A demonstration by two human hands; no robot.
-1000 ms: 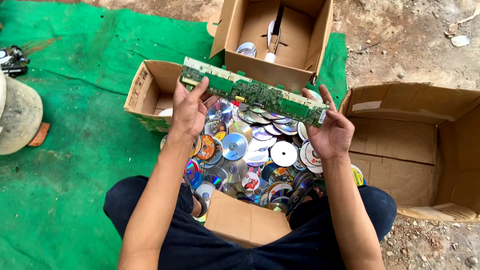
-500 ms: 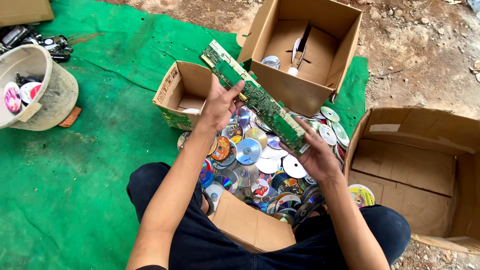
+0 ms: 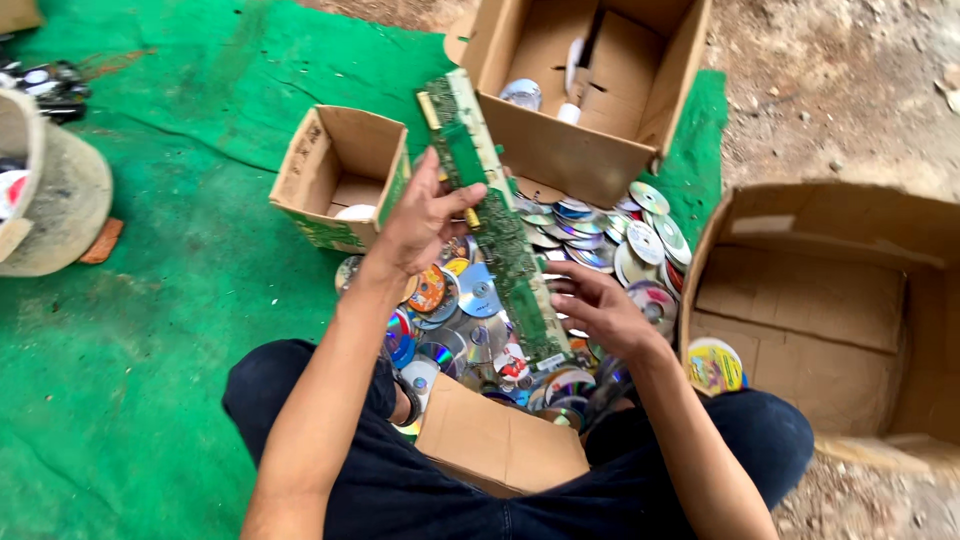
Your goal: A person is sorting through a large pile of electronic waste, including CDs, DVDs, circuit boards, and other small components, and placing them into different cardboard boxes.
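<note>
On the green mat (image 3: 150,300) spread over bare dirt, a seated person is holding a long green circuit board (image 3: 495,220) above a heap of shiny discs (image 3: 560,260) piled between their knees, the left hand (image 3: 420,215) gripping the board near its far end with fingers wrapped round it. The right hand (image 3: 595,305) is resting its loosely spread fingers against the board's near end, not closing on it. Three open cardboard boxes are sitting around the heap: a small one (image 3: 340,175) toward the mat's left, a larger one (image 3: 580,90) at its far edge, another (image 3: 830,300) off its right edge, with a pale bucket (image 3: 55,205) at the left edge.
</note>
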